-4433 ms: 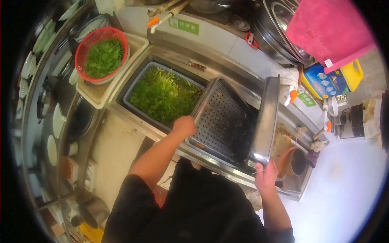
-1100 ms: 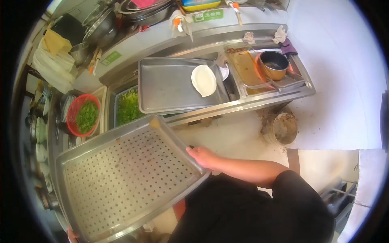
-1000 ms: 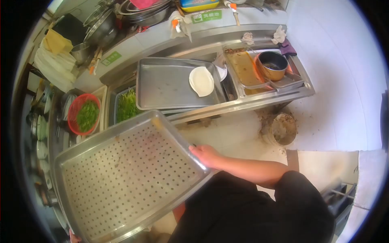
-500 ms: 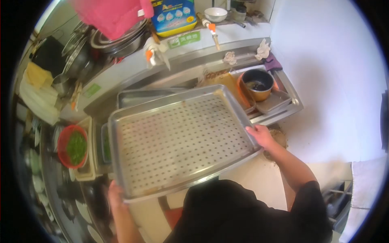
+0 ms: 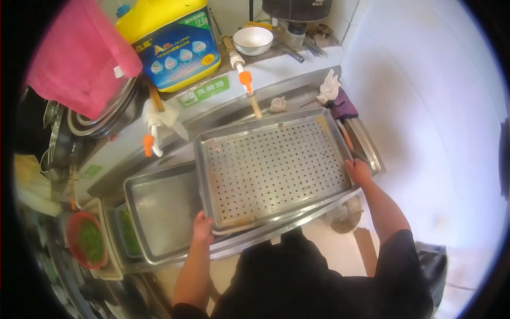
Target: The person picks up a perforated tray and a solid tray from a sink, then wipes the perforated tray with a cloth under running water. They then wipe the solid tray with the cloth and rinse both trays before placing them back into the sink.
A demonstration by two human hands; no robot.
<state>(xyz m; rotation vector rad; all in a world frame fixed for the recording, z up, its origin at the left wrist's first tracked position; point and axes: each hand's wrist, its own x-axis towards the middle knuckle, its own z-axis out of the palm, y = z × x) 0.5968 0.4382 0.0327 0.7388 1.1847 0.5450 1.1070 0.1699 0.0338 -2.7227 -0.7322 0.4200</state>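
Both hands, left hand [image 5: 202,227] and right hand [image 5: 359,171], seemingly clamp the perforated tray [image 5: 273,166] above the sink [image 5: 297,98].

The perforated tray [image 5: 276,167] covers most of the sink at the centre of the frame, so whatever lies in it cannot be seen. The fingers of the left hand [image 5: 202,227] and of the right hand [image 5: 359,171] curl under the tray's rim and are hidden. The solid tray [image 5: 159,212] is partly covered by the perforated one. At the lower left the red basket [image 5: 85,239] is blurred by the lens edge. The yellow jug [image 5: 172,40] is cut off at the top.
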